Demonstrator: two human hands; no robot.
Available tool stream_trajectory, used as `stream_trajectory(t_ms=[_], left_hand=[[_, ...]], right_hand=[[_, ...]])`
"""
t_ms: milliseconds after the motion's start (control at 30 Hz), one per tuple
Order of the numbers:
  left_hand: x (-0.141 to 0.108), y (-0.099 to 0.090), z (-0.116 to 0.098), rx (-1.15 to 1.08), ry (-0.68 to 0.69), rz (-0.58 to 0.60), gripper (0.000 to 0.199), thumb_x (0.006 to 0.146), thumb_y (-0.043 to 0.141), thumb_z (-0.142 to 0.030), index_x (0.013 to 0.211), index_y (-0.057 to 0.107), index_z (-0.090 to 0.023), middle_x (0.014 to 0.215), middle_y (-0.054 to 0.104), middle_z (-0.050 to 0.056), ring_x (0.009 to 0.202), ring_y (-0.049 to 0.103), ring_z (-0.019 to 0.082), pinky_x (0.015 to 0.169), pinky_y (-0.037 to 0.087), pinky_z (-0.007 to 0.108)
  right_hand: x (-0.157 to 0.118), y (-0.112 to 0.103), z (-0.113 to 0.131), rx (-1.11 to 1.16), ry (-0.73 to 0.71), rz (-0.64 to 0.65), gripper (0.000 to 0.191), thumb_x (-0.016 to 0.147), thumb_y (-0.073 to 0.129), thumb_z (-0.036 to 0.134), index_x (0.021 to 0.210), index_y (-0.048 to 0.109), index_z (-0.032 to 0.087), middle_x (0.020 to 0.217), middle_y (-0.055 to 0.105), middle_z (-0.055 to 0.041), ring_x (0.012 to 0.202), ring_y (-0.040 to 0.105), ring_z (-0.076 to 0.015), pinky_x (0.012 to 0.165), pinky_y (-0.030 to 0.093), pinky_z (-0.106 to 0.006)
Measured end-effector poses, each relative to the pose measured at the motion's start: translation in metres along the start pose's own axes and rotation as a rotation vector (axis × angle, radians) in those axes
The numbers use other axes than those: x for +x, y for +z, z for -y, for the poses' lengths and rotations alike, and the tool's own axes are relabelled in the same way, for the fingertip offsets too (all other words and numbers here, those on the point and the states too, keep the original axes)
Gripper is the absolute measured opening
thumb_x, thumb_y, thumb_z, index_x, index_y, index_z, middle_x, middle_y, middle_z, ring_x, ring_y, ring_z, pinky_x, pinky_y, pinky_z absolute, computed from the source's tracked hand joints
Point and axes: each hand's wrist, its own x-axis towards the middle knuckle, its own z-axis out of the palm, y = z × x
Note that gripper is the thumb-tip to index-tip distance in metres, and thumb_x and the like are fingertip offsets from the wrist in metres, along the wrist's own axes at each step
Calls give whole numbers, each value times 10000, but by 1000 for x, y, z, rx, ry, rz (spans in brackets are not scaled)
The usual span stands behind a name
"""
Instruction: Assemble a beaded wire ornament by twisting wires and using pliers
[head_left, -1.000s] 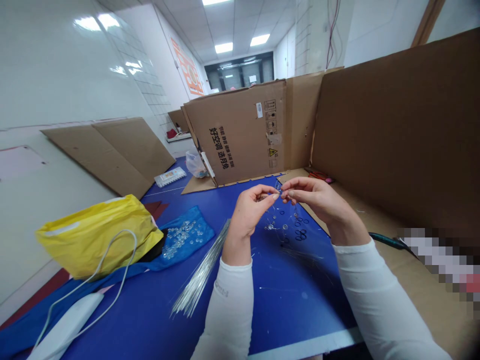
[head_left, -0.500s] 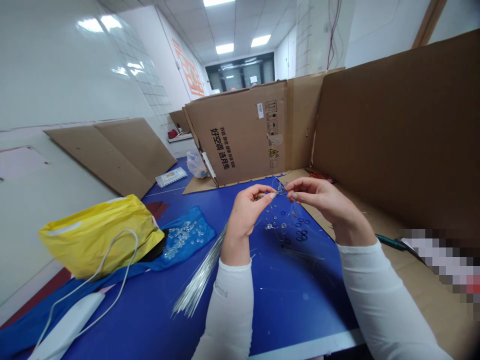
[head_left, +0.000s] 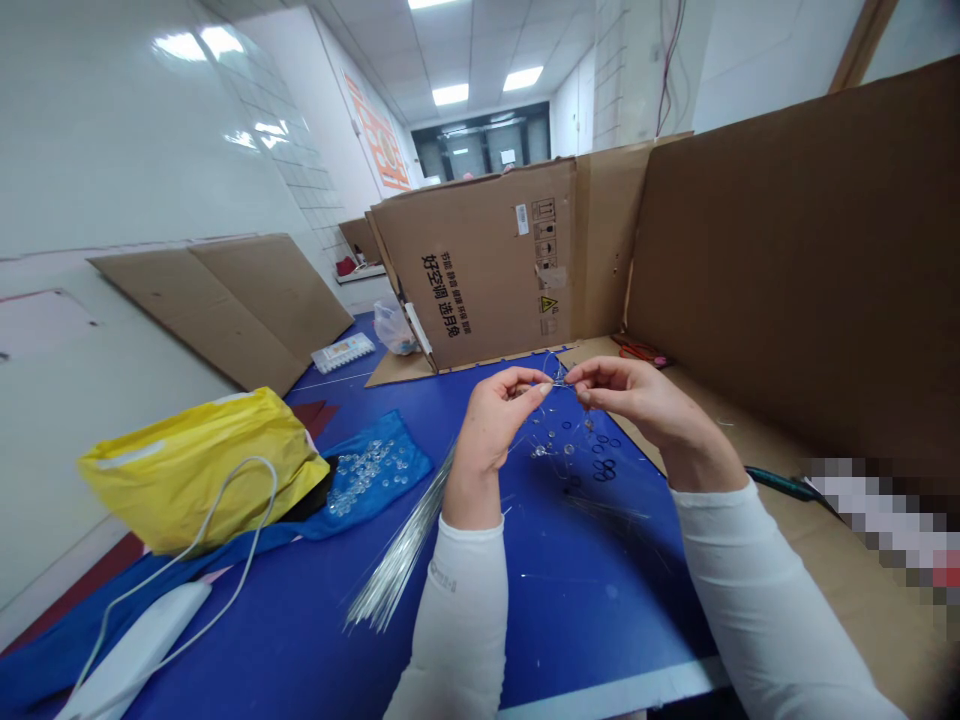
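Note:
Up over the table, my left hand (head_left: 495,425) pinches a thin silvery wire piece (head_left: 559,379) between thumb and fingertips. From the right, my right hand (head_left: 634,395) closes its fingertips on the same piece, very near the left fingers. Fine strands loop above and below the fingers, too thin to follow fully. Under the hands are a few clear beads (head_left: 568,450) and several black rings (head_left: 603,469). A bundle of straight silvery wires (head_left: 401,565) lies beside my left forearm. Farther left, many clear beads (head_left: 364,478) rest on a blue cloth (head_left: 409,452).
A yellow bag (head_left: 202,465) and a white device with a cord (head_left: 150,640) occupy the left of the blue table (head_left: 570,620). Cardboard panels (head_left: 495,265) stand behind and to the right. Red-handled scissors (head_left: 637,350) and a dark green tool (head_left: 784,482) lie at right.
My right hand has moved slightly left, its fingertips closing in on the wire piece by the left fingers. My left hand has barely moved.

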Motion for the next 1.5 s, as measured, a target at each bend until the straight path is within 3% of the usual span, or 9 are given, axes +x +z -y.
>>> stream_trajectory(t_ms=[1500], left_hand=[[1, -1, 3, 4, 2, 12, 228, 699, 834, -316, 849, 777, -154, 747, 691, 21, 687, 564, 119, 666, 430, 258]], right_hand=[[-1, -4, -1, -10, -4, 17, 228, 686, 857, 310, 877, 785, 209, 772, 687, -21, 718, 584, -161, 686, 470, -323]])
